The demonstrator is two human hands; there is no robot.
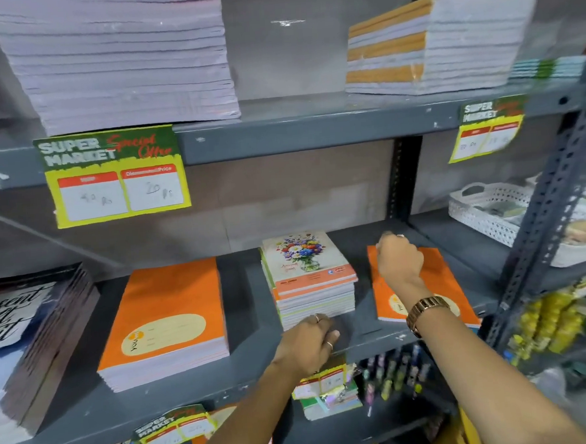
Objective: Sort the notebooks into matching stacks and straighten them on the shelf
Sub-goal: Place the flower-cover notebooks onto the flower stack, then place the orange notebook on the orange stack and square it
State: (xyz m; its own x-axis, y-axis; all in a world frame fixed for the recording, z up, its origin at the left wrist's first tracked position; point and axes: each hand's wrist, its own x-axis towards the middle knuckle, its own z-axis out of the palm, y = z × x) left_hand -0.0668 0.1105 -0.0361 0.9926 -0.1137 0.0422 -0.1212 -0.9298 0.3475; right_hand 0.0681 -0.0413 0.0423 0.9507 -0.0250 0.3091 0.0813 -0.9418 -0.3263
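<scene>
On the middle shelf (252,372), a tall stack of orange notebooks (167,318) lies left of centre. A smaller stack topped by a flower-cover notebook (304,265) sits in the middle. A thin pile of orange notebooks (439,274) lies to the right. My left hand (309,344) rests on the shelf with its bent fingers against the bottom front edge of the flower stack. My right hand (398,260) is curled over the far left corner of the thin orange pile and grips it. A watch is on that wrist.
A dark lettered stack (34,337) lies at the far left. White and orange-banded paper stacks (428,45) fill the upper shelf, with price tags (113,174) on its edge. A white basket (490,209) stands right, behind a slanted metal upright (543,237). Pens and more notebooks lie below.
</scene>
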